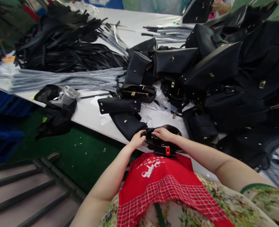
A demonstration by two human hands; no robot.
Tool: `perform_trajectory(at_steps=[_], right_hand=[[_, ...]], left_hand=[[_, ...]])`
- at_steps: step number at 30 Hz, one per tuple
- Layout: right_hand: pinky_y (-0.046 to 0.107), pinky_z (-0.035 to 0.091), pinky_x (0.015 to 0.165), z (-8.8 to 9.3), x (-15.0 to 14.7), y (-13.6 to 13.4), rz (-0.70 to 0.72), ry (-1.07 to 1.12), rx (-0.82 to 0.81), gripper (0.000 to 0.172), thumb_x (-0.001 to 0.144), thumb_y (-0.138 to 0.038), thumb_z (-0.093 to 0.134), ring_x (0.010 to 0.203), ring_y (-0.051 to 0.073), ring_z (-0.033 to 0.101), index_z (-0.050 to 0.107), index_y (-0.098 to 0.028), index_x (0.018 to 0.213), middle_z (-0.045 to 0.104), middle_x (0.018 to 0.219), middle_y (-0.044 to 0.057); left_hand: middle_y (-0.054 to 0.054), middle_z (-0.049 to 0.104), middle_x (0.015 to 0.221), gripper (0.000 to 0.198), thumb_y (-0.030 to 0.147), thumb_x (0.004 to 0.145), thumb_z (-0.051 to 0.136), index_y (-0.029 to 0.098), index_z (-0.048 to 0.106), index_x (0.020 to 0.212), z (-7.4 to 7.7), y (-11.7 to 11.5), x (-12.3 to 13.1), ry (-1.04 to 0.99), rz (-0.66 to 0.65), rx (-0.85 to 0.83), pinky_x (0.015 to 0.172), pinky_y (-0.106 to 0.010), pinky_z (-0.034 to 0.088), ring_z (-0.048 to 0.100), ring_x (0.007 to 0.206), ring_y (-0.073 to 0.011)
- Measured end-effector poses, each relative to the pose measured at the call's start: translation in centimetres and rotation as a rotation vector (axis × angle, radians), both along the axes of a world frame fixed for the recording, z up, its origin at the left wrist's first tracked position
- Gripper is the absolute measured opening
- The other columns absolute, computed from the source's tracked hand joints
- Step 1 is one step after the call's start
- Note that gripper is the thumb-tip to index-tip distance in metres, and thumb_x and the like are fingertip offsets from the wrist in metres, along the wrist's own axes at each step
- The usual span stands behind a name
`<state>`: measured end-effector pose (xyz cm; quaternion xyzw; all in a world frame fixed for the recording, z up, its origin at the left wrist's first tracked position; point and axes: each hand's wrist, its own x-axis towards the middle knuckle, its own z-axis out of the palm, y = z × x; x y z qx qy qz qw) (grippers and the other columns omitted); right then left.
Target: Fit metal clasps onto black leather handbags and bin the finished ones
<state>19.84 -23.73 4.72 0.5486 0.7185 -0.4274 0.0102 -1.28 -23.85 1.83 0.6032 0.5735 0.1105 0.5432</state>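
Left hand (137, 139): pinching left end of my black bag (164, 147)
Right hand (163, 134): clasped over its top (equally near)
Bag axis: left-right

Red apron (158, 178) w/ white print, part red-white check. Floral short-slv top (264, 201), green trim at sleeve.

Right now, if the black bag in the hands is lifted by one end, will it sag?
It probably sags: the black bag bends under the left hand and right hand. Probably light: small and flattened. Its red buckle end may drop.
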Motion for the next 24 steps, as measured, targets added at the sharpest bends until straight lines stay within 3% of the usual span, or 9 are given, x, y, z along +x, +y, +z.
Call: perform_trajectory(at_steps=[4,9,13,18,20,22,24], right_hand=[[0.029,0.043,0.079,0.6,-2.1,0.1,0.083,-0.115,0.065,0.027,0.088,-0.034,0.052,0.088,0.022,0.062,0.069,-0.014,0.086,0.070,0.094,0.012],[0.035,0.045,0.083,0.0,-5.9,0.6,0.102,-0.265,0.054,0.023,0.085,-0.014,0.049,0.092,0.029,0.064,0.070,-0.005,0.089,0.069,0.094,0.023],[0.035,0.047,0.081,-0.3,-7.3,1.0,0.064,-0.342,0.035,0.023,0.084,-0.011,0.048,0.090,0.029,0.065,0.070,-0.004,0.088,0.069,0.094,0.022],[0.032,0.049,0.082,1.9,-7.2,-0.3,0.011,-0.412,0.183,0.027,0.088,-0.020,0.046,0.092,0.025,0.065,0.069,-0.012,0.101,0.069,0.098,0.014],[0.031,0.048,0.087,1.1,-6.6,-1.3,0.039,-0.412,0.275,0.025,0.085,-0.024,0.052,0.100,0.024,0.062,0.070,-0.019,0.101,0.067,0.106,0.010],[0.035,0.045,0.094,-1.0,-5.7,-1.8,0.084,-0.304,0.394,0.024,0.083,-0.034,0.057,0.108,0.027,0.057,0.071,-0.023,0.099,0.064,0.113,0.009],[0.038,0.046,0.093,-3.6,-4.9,-1.7,0.104,-0.306,0.470,0.022,0.084,-0.033,0.056,0.107,0.028,0.056,0.071,-0.025,0.098,0.063,0.113,0.009]], left_hand=[[-0.008,0.064,0.123,0.045,0.010,0.077,0.051,0.014,0.059,0.121,0.1,0.0,0.5,0.010,0.001,0.009,0.105,-0.035,0.042,0.059,0.114,-0.0203],[-0.008,0.066,0.120,0.042,0.009,0.077,0.050,0.014,0.062,0.117,0.2,0.3,1.0,-0.001,-0.006,0.004,0.104,-0.033,0.042,0.059,0.114,-0.0201],[-0.009,0.065,0.122,0.041,0.010,0.079,0.047,0.013,0.062,0.118,0.4,0.5,1.0,-0.001,0.010,0.003,0.106,-0.033,0.041,0.058,0.116,-0.0195],[-0.009,0.069,0.115,0.041,0.007,0.075,0.045,0.013,0.066,0.109,2.0,0.2,0.5,-0.033,0.047,0.077,0.103,-0.031,0.044,0.062,0.111,-0.0191],[-0.009,0.071,0.108,0.041,0.007,0.074,0.044,0.015,0.068,0.105,1.5,0.1,0.5,-0.050,0.077,0.118,0.097,-0.033,0.050,0.065,0.104,-0.0209],[-0.007,0.071,0.108,0.041,0.009,0.073,0.043,0.017,0.068,0.105,0.2,0.3,0.6,-0.083,0.108,0.101,0.099,-0.032,0.047,0.065,0.106,-0.0209],[-0.009,0.070,0.113,0.043,0.010,0.073,0.043,0.014,0.067,0.109,-1.3,0.7,0.7,-0.119,0.105,0.061,0.100,-0.030,0.045,0.063,0.109,-0.0209]])
